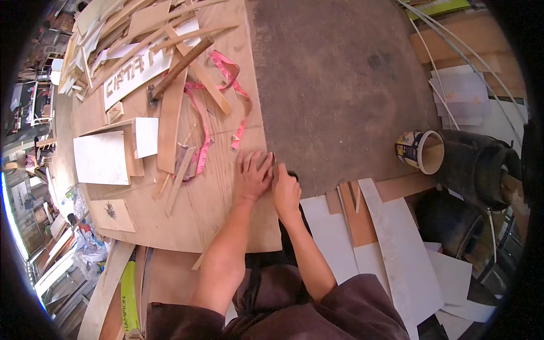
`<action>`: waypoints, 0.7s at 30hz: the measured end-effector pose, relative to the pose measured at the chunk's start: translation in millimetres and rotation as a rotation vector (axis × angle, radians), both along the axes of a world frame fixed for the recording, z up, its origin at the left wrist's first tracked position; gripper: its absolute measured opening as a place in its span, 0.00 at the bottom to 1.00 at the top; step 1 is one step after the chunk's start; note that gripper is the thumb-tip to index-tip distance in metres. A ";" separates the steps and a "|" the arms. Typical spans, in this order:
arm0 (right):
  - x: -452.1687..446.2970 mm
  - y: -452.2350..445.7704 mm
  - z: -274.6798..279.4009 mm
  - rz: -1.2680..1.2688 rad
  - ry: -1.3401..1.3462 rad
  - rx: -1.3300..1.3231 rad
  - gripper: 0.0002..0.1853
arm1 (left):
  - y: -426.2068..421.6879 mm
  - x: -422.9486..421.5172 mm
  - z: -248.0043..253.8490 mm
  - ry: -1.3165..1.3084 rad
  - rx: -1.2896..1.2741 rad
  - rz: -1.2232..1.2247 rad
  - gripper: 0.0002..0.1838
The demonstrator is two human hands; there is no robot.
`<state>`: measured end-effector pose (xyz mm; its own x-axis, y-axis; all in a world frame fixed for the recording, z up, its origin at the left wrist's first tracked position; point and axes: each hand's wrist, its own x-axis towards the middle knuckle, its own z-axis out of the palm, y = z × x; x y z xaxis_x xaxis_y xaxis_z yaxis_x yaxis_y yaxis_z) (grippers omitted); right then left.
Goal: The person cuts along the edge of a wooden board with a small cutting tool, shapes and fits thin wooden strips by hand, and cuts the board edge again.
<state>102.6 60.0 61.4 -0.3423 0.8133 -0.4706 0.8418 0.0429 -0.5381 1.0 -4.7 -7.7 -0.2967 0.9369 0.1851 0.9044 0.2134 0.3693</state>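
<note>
My left hand (pixel 254 177) lies on the plywood tabletop (pixel 221 224) near its right edge, fingers spread and pressing down. Right beside it, my right hand (pixel 287 192) is closed at that edge. A small dark piece shows at its fingertips and a black bit behind its knuckles; what it grips cannot be made out. Just beyond my left hand is a pink measuring tape (pixel 242 127), lying in loops. Thin wood strips (pixel 181 165) lie to the left. Farther up, a hammer (pixel 181 73) with a wooden handle rests on the scraps.
Wood offcuts (pixel 130 25) and a white board with cut letters (pixel 133 79) crowd the table's far left. A white box-like piece (pixel 102 157) stands nearer. On the floor at right are a bucket (pixel 432 153), a black drum (pixel 473 164) and leaning white panels (pixel 334 232).
</note>
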 end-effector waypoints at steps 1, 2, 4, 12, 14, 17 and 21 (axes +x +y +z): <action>7.9 -1.6 9.0 -0.004 -0.002 0.008 0.06 | 1.5 1.3 0.0 0.004 -0.001 0.021 0.23; 19.5 -8.6 19.9 -0.005 -0.026 -0.075 0.06 | 4.5 -1.2 -1.2 0.013 -0.002 0.040 0.21; 22.3 -13.9 22.0 -0.001 -0.050 -0.170 0.06 | 7.3 -3.2 2.8 0.010 -0.003 0.039 0.22; 17.0 -8.9 17.0 0.011 -0.041 -0.060 0.06 | 7.6 -1.2 4.3 -0.007 0.010 -0.009 0.24; 20.0 -13.3 21.0 -0.001 -0.046 -0.120 0.08 | 4.7 -0.9 6.2 -0.018 -0.002 0.035 0.23; 14.8 -14.2 0.3 -0.010 -0.003 -0.047 0.09 | 2.4 0.2 8.6 -0.021 -0.017 0.008 0.24; 0.9 -0.7 -4.9 -0.010 0.029 0.046 0.09 | 1.8 -0.5 3.6 0.006 0.000 -0.005 0.24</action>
<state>103.5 59.3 56.5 -0.3470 0.8374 -0.4223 0.8261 0.0597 -0.5603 0.5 -2.9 -4.1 -0.2910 0.9383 0.1867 0.9077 0.2092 0.3636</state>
